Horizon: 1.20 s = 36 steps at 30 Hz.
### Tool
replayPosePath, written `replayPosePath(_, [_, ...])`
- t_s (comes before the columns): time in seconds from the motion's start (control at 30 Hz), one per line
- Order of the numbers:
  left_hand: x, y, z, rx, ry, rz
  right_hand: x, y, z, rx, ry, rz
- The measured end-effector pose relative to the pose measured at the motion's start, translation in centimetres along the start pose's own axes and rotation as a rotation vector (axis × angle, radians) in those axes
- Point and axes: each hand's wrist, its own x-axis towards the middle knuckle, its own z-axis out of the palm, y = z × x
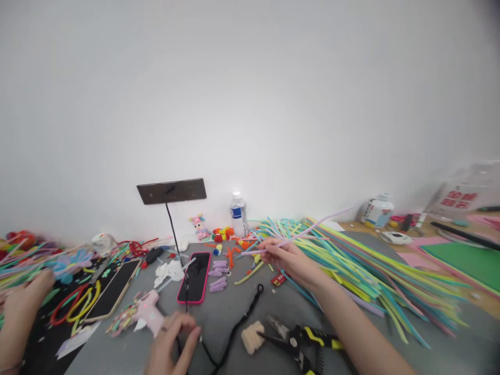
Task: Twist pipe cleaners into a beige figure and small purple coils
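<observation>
My right hand (287,260) pinches a lavender pipe cleaner (299,237) between thumb and fingertips. One end of the stem rises to the upper right, and a short end sticks out to the left. Low in the view, my left hand (170,346) is slightly blurred, its thumb apart from the bent fingers and nothing visible between them. A black cord (234,330) passes close to it. Beyond that hand lie a pink-rimmed phone (195,278) and several folded lavender pipe cleaner pieces (219,273). A pink animal-shaped piece (149,312) lies beside it.
Black-and-yellow pliers (295,341) and a beige block (253,336) lie in front. A large pile of pipe cleaners (371,276) spreads right. A bottle (239,214) stands by the wall. A co-worker's hand (33,294) is at far left, near another phone (113,291).
</observation>
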Motion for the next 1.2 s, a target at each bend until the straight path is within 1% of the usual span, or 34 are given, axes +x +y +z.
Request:
replayPosePath(0.03, [1.7, 0.5, -0.1, 0.083, 0.031, 0.056, -0.1, -0.2, -0.3, 0.019, 0.005, 0.005])
replayPosePath(0.07, [3.4, 1.1, 0.0, 0.169, 0.058, 0.078, -0.2, -0.3, -0.6, 0.041, 0.014, 0.011])
replayPosePath(0.1, [5.0, 1.6, 0.4, 0.253, 0.054, 0.093, -0.2, -0.5, -0.9, 0.06, 0.028, 0.018])
replayPosePath(0.17, [7.7, 2.5, 1.4, 0.401, -0.02, 0.074, -0.3, -0.5, -1.3, 0.083, 0.058, 0.028])
replayPosePath(0.23, [9.2, 3.1, 2.4, 0.497, -0.11, 0.055, -0.3, -0.5, -1.6, 0.097, 0.08, 0.031])
replayPosePath(0.3, [9.7, 3.5, 3.0, 0.553, -0.175, 0.039, -0.3, -0.5, -1.7, 0.104, 0.096, 0.026])
replayPosePath(0.37, [9.6, 3.7, 3.2, 0.576, -0.209, 0.022, -0.3, -0.5, -1.6, 0.107, 0.106, 0.024])
replayPosePath(0.5, [9.1, 3.7, 2.8, 0.573, -0.244, -0.035, -0.5, -0.7, -1.3, 0.116, 0.115, 0.02])
replayPosePath(0.6, [9.3, 3.8, 2.6, 0.573, -0.279, -0.039, -0.4, -0.8, -1.3, 0.157, 0.156, 0.001])
replayPosePath(0.67, [9.6, 4.0, 2.6, 0.581, -0.3, -0.031, 0.0, -0.8, -1.7, 0.25, 0.251, -0.072])
replayPosePath(0.7, [9.7, 4.1, 2.6, 0.587, -0.308, -0.027, 0.1, -0.9, -2.0, 0.315, 0.329, -0.138])
replayPosePath(0.8, [10.1, 4.3, 2.6, 0.592, -0.313, -0.005, 0.5, -1.2, -3.3, 0.502, 0.632, -0.392])
replayPosePath(0.83, [10.2, 4.4, 2.5, 0.585, -0.312, 0.002, 0.5, -1.5, -3.7, 0.535, 0.712, -0.46])
replayPosePath(0.9, [10.4, 4.5, 2.2, 0.557, -0.294, 0.007, 0.3, -1.9, -4.5, 0.558, 0.808, -0.547])
replayPosePath(0.97, [10.8, 4.6, 1.7, 0.508, -0.245, 0.012, 0.1, -2.4, -4.8, 0.547, 0.84, -0.594])
replayPosePath(1.03, [11.4, 4.9, 1.4, 0.405, -0.185, 0.037, 0.0, -2.6, -4.6, 0.53, 0.856, -0.633])
replayPosePath(1.1, [12.4, 5.4, 1.6, 0.212, -0.168, 0.075, 0.0, -2.6, -4.0, 0.479, 0.814, -0.643])
replayPosePath(1.13, [12.9, 5.8, 1.9, 0.087, -0.177, 0.087, 0.0, -2.4, -3.6, 0.427, 0.749, -0.62])
replayPosePath(1.2, [13.9, 6.8, 3.0, -0.174, -0.22, 0.077, 0.0, -1.9, -2.7, 0.297, 0.556, -0.51])
